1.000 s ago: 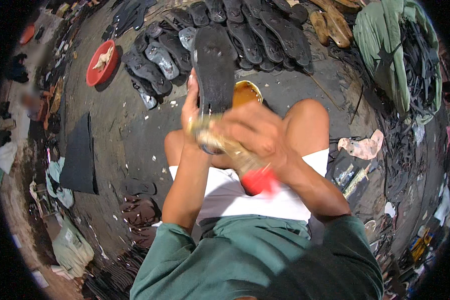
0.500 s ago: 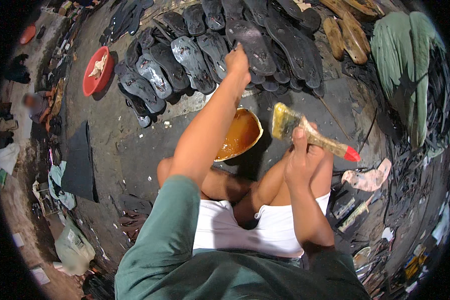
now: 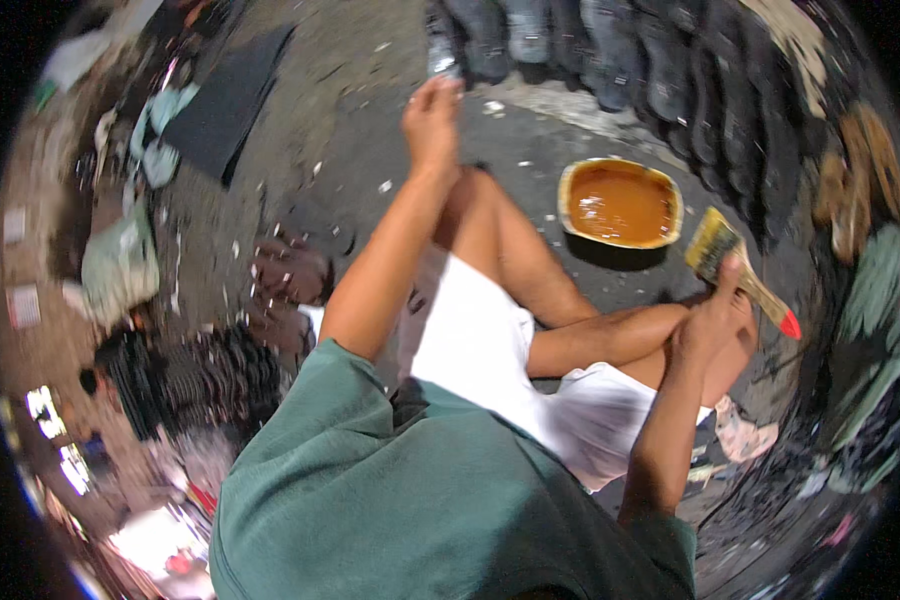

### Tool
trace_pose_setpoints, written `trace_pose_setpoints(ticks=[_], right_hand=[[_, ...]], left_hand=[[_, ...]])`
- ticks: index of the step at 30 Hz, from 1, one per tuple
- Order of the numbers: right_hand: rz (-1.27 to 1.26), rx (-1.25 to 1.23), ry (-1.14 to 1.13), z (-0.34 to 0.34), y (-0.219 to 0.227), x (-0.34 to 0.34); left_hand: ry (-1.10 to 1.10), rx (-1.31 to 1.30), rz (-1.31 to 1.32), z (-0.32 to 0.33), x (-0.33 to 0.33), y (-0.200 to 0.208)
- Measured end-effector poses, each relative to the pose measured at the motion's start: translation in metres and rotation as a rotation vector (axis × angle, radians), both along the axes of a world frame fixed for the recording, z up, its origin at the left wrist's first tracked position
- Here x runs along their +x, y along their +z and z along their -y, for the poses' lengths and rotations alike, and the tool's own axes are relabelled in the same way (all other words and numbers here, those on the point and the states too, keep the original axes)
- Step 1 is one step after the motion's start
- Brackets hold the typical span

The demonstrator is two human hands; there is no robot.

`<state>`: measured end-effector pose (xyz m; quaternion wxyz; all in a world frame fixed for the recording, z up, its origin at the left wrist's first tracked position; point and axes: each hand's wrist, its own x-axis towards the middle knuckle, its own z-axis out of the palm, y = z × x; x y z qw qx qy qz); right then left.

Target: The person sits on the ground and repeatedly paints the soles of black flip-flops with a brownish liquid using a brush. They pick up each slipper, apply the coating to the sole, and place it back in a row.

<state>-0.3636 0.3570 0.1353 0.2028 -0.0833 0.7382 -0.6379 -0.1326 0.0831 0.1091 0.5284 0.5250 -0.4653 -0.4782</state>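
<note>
My left hand (image 3: 431,118) reaches forward over the grey floor, empty, its fingers loose, just short of a row of dark shoe soles (image 3: 590,40) laid along the top. My right hand (image 3: 712,318) rests by my knee and grips a flat paintbrush (image 3: 738,268) with a wet yellowish head and a red-tipped handle. The brush head hangs just right of a yellow bowl (image 3: 568,200) of brown glue on the floor. I sit cross-legged in white shorts and a green shirt.
A black mat (image 3: 220,105) and crumpled cloth and bags (image 3: 120,260) lie at the left. Stacks of dark soles (image 3: 185,375) sit by my left hip. More soles and a green cloth (image 3: 875,300) crowd the right edge.
The dark sole that my left hand held a second ago has been set down in the row, and the hand is empty. The brush moved right of the bowl. My head turned left.
</note>
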Motion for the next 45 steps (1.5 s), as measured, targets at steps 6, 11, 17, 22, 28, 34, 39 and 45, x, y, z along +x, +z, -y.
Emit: trace_pose_setpoints(ticks=[6, 11, 17, 22, 28, 34, 39, 45], right_hand=[[-0.043, -0.052, 0.221, 0.012, 0.035, 0.035], [-0.221, 0.121, 0.311, 0.033, 0.017, 0.029], [-0.884, 0.396, 0.493, 0.079, -0.06, -0.007], [-1.014, 0.867, 0.566, 0.085, -0.085, 0.001], [-0.697, 0.266, 0.344, 0.066, -0.006, 0.015], [-0.7, 0.643, 0.608, 0.025, -0.021, 0.04], [-0.611, 0.454, 0.407, 0.022, -0.008, 0.047], [-0.621, 0.469, 0.509, 0.014, -0.008, 0.048]], left_hand=[[0.834, 0.118, 1.122, -0.062, 0.346, -0.109], [0.646, 0.541, 1.057, -0.056, 0.344, -0.132], [0.562, 0.67, 1.09, -0.024, 0.316, -0.135], [0.389, 0.389, 0.201, -0.029, 0.348, -0.154], [0.065, 0.093, 0.512, -0.123, 0.257, -0.014], [-0.342, -0.071, 0.43, -0.201, 0.173, 0.003], [-0.557, -0.496, 0.911, -0.193, 0.152, 0.013], [-0.854, -0.229, 0.839, -0.163, 0.153, 0.036]])
